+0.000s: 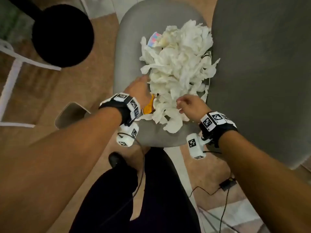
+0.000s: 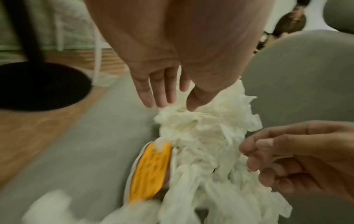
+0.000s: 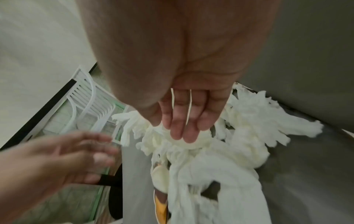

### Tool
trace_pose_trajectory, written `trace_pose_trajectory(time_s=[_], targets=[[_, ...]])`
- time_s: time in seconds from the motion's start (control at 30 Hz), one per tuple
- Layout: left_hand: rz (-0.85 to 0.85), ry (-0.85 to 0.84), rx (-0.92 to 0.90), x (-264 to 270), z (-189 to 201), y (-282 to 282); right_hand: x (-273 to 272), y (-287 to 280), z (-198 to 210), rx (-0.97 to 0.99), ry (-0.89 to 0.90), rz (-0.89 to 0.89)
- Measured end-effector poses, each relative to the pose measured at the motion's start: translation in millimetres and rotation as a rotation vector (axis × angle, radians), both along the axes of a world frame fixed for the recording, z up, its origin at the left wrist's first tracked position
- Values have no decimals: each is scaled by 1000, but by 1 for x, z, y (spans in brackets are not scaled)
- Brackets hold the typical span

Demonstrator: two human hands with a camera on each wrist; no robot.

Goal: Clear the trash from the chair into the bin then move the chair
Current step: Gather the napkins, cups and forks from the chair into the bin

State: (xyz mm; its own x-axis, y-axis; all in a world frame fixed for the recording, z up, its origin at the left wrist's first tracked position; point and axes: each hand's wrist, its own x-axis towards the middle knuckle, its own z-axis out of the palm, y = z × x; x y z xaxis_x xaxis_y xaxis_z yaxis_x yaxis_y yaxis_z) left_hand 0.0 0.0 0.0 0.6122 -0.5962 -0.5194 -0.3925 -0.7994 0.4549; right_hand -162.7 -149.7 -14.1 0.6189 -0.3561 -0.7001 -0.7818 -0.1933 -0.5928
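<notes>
A big heap of crumpled white tissue (image 1: 176, 64) covers the grey chair seat (image 1: 129, 47), up against the dark grey backrest (image 1: 260, 73). An orange wrapper (image 1: 148, 107) pokes out at the heap's near left edge and a pastel wrapper (image 1: 154, 40) at its far side. My left hand (image 1: 144, 78) reaches along the heap's left side, fingers straight, tips and thumb touching the tissue (image 2: 201, 136). My right hand (image 1: 180, 105) hovers over the near edge with relaxed fingers and holds nothing; the right wrist view shows its fingers (image 3: 184, 133) extended above the tissue (image 3: 220, 151).
A black round base with a pole (image 1: 62, 36) stands on the wooden floor left of the chair. A white slatted frame (image 1: 10, 78) lies at far left. A black box with a cable (image 1: 227, 183) sits on the floor by my legs (image 1: 151, 190).
</notes>
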Motion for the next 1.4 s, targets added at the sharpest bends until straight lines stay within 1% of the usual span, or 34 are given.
trace_pose_trajectory(time_s=[0.07,0.13,0.17,0.23,0.27,0.3,0.37,0.43,0.5,0.53,0.6,0.67,0.73,0.77,0.8,0.83,0.9,0.93,0.97,1.03,1.13,1.2,1.23,1.3,1.33,1.4], targets=[[-115,-120,-36,10,-7,-42,3,-12,-8,-11,-44,-39],[-247,-245,-29,19,-16,-82,2,-22,-17,-7,-52,-79],[-299,-278,20,23,-28,-94,1,-26,-23,-6,-55,-103],[-324,-286,124,31,-46,-100,0,-28,-27,-9,-67,-139],[-306,-275,151,35,-56,-99,-1,-30,-29,-10,-78,-167],[-265,-274,123,40,-62,-97,-1,-30,-30,-15,-88,-178],[-144,-258,-37,44,-74,-88,0,-29,-29,-61,-97,-159],[-42,-199,-212,46,-77,-76,4,-24,-21,-124,-113,-145],[73,-137,-323,46,-70,-64,10,-18,-11,-212,-154,-114],[123,-112,-350,46,-65,-59,13,-17,-7,-271,-176,-87],[201,-109,-366,45,-52,-48,20,-10,3,-393,-217,-46],[246,-94,-379,45,-47,-35,29,-4,8,-530,-279,-36],[236,-58,-372,47,-47,-20,39,-2,6,-699,-345,-19],[208,-47,-359,48,-50,-10,45,-2,3,-768,-341,8],[180,-33,-339,49,-54,-2,51,-5,-1,-801,-287,52],[166,-25,-318,49,-58,7,57,-6,-4,-808,-188,122],[199,19,-288,47,-67,21,66,-9,-12,-828,4,295],[242,27,-281,46,-72,29,68,-7,-17,-862,32,377],[285,24,-280,45,-77,35,70,-5,-19,-898,23,447],[347,18,-290,45,-86,46,70,5,-23,-942,-31,512],[380,15,-265,45,-90,57,71,24,-24,-882,-197,482],[422,65,-276,43,-92,61,74,37,-20,-741,-328,418],[455,114,-289,41,-92,62,77,43,-18,-631,-359,372],[502,201,-338,37,-92,65,86,54,-14,-454,-319,282],[502,221,-354,34,-90,65,91,60,-13,-418,-316,236],[470,243,-369,29,-85,65,99,71,-11,-390,-379,151]])
